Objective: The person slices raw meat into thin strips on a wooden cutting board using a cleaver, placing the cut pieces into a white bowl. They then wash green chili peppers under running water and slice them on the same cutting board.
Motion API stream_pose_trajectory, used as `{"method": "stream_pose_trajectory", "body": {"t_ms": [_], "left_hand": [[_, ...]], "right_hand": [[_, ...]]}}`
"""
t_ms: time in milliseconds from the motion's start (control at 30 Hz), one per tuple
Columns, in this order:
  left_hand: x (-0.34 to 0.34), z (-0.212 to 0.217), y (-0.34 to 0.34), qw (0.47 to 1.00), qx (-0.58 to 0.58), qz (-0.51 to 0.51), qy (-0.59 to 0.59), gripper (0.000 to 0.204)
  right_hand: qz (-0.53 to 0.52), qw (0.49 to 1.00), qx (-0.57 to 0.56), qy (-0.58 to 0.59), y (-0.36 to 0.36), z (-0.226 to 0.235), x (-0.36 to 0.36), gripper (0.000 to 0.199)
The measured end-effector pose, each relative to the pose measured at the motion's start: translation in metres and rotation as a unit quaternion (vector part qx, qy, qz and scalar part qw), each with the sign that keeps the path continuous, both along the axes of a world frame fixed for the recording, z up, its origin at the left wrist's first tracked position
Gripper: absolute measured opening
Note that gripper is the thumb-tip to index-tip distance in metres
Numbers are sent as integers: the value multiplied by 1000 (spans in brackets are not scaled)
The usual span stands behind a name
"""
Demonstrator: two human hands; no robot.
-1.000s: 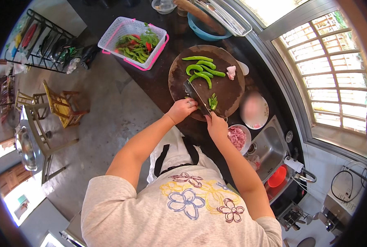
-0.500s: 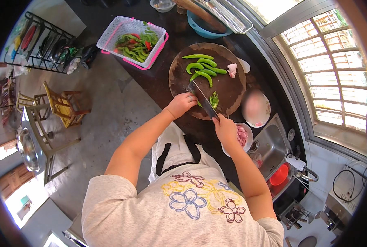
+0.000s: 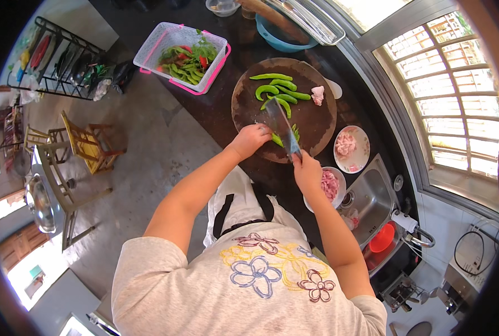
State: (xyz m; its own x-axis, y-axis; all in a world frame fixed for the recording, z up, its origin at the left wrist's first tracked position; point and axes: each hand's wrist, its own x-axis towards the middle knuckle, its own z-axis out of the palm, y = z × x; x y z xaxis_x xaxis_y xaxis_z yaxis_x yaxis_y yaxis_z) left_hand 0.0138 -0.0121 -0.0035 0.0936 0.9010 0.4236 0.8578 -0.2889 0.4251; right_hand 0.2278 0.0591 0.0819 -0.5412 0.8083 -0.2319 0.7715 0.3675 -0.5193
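Observation:
On a round wooden chopping board [image 3: 320, 126], my left hand [image 3: 250, 141] is closed, its fingertips curled on a green chili pepper [image 3: 277, 139] near the front left of the board. The handle of a cleaver [image 3: 282, 124] is gripped in my right hand [image 3: 307, 172]. Its broad blade tilts beside my left fingertips and partly covers the cut pepper pieces [image 3: 296, 132]. Several whole green chili peppers [image 3: 297, 96] lie on the far half of the board. Right of them sits a small lump of pale pink meat [image 3: 317, 95].
A white basket with pink trim [image 3: 150, 49] holds green and red peppers at the far left. Right of the board stand a plate of pale meat [image 3: 360, 138], a bowl of chopped meat [image 3: 339, 178] and a steel sink [image 3: 372, 193]. A blue basin [image 3: 272, 40] is behind.
The cleaver has lifted slightly and its blade has turned, showing more of its flat side. My left hand stays at nearly the same spot on the pepper.

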Motion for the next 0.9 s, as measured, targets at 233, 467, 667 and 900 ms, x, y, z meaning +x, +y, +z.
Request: {"method": "stream_pose_trajectory", "body": {"t_ms": [233,467,667,900], "left_hand": [[-10,14,0,999,27,45,-11,22],[-12,1,-2,999,9,49,-23,18],[-13,6,4,999,12,38,-14,18],[-14,-3,3,999,-3,32,-1,20]], "right_hand": [[-22,1000,11,7,2,10,14,27],[28,999,15,-20,-6,23,6,25],[30,998,-5,-60,-10,21,3,25],[48,995,-7,-84,-6,24,0,24]]}}
